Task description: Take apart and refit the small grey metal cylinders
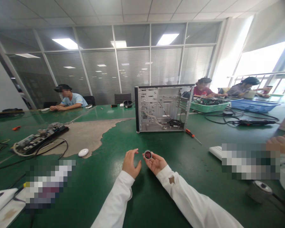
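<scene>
My right hand is palm up, its fingers around a small round container with a silvery rim. Dark and reddish bits show inside the container; they are too small to name. Just left of it, my left hand hovers above the green table with thumb and fingers apart, holding nothing. Beyond both hands an open computer case stands upright, its bare metal inside and loose cables facing me. A screwdriver with an orange and black handle lies at the case's right corner.
On the left lie a stripped electronic assembly with cables and a white round object. Green and blue baskets stand back right. A metal cylinder is near right. Other people sit around the table; one person's hand is close on the right.
</scene>
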A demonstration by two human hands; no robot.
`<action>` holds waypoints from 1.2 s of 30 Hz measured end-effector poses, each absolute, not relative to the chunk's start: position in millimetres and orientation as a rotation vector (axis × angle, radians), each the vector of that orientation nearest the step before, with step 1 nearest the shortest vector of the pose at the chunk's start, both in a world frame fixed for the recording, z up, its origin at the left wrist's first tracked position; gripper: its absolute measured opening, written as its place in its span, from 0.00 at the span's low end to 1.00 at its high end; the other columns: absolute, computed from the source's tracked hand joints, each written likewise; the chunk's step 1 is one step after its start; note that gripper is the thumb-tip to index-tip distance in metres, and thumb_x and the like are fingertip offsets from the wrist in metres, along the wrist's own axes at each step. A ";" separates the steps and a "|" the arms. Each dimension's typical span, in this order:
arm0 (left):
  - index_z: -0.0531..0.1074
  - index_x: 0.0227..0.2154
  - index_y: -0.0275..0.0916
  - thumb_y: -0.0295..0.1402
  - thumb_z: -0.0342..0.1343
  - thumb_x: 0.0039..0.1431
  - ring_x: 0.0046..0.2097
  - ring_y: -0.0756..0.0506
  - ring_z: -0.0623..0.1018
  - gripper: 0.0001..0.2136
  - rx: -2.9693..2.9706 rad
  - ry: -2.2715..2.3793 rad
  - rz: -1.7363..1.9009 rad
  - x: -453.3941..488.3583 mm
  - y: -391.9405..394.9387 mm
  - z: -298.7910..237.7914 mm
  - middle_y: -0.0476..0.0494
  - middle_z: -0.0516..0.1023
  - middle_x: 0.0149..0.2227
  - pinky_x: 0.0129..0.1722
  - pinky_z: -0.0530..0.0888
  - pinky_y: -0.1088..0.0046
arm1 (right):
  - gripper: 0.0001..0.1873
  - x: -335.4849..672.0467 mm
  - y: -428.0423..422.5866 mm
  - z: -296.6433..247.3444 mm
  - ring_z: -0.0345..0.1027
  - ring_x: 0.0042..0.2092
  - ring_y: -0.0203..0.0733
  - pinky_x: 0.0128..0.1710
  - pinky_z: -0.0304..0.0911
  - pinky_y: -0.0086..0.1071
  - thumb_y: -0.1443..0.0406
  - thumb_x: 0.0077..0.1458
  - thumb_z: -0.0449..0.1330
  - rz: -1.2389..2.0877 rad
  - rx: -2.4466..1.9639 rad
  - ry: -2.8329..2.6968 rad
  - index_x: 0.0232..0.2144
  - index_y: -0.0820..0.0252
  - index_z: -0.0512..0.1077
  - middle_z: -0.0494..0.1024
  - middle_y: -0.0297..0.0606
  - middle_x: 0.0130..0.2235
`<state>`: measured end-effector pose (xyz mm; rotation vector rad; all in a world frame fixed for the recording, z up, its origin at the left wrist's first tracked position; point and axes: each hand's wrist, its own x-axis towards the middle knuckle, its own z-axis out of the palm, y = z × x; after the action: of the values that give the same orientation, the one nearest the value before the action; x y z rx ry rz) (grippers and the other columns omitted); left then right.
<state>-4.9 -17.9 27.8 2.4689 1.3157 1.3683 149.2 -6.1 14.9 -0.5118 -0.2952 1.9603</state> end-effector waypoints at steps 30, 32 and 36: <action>0.62 0.38 0.38 0.21 0.44 0.40 0.38 0.46 0.67 0.18 2.255 1.476 1.507 -9.2 -7.6 13.4 0.45 0.69 0.32 0.37 0.66 0.66 | 0.28 153.6 4.8 4.4 0.64 0.33 0.33 0.33 0.61 0.29 0.69 0.29 0.62 1.223 -0.900 -1.107 0.38 0.57 0.61 0.69 0.33 0.32; 0.62 0.37 0.38 0.20 0.44 0.40 0.37 0.46 0.67 0.18 2.251 1.493 1.489 -9.3 -7.9 13.4 0.45 0.69 0.32 0.37 0.66 0.66 | 0.20 159.3 15.1 -1.0 0.65 0.29 0.33 0.29 0.62 0.29 0.68 0.30 0.62 1.350 -0.870 -0.833 0.31 0.59 0.63 0.70 0.33 0.28; 0.62 0.38 0.38 0.20 0.44 0.40 0.38 0.46 0.67 0.18 2.241 1.525 1.429 -9.9 -10.1 15.8 0.45 0.69 0.32 0.36 0.66 0.67 | 0.10 168.7 25.8 -5.0 0.65 0.25 0.34 0.26 0.63 0.30 0.68 0.33 0.60 1.438 -0.856 -0.686 0.23 0.62 0.63 0.70 0.34 0.20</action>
<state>-9.9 -10.1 15.8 2.2411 1.5254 1.4293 168.7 25.8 -5.0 -0.8561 -0.6862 1.4379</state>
